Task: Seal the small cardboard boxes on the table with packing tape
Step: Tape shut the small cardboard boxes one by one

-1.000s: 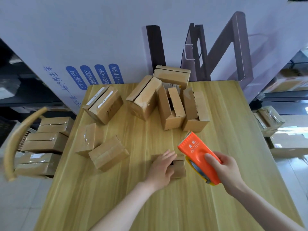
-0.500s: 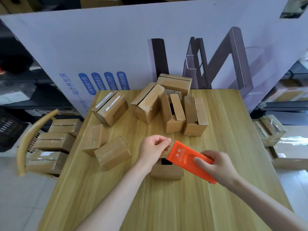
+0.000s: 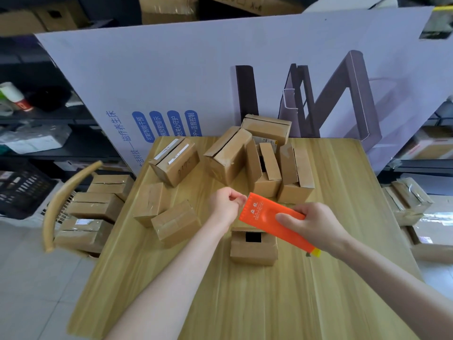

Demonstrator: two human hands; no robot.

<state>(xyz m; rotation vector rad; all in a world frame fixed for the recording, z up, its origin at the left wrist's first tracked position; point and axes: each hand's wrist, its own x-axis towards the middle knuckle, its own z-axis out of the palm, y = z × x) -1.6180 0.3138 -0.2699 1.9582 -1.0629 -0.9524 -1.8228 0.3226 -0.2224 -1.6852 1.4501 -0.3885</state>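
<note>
The right hand (image 3: 316,227) is wrapped round the body of the orange tape dispenser (image 3: 264,214), thumb across its top face. It holds the dispenser just above the table with the toothed edge pointing left. The left hand (image 3: 226,204) meets that edge with thumb and forefinger pinched together and the other fingers curled. The pinch is most likely on the free end of the tape, though the tape itself is too clear to make out. Held this way, one hand anchors the roll while the other can draw a length out.

Directly under the dispenser, near the middle of the wooden table (image 3: 245,303), sits the small cardboard box (image 3: 253,249) in hand. It stands upright and neither hand touches it. Its top flaps are folded down but for a dark gap in the middle, so tape can be laid straight across.

To its left lie two taped boxes (image 3: 176,223), shiny and apparently done. At the far edge is a heap of boxes (image 3: 263,168), several with loose flaps, seemingly waiting. Off the table to the left, stacked boxes (image 3: 95,207) rest on a chair (image 3: 66,200).
</note>
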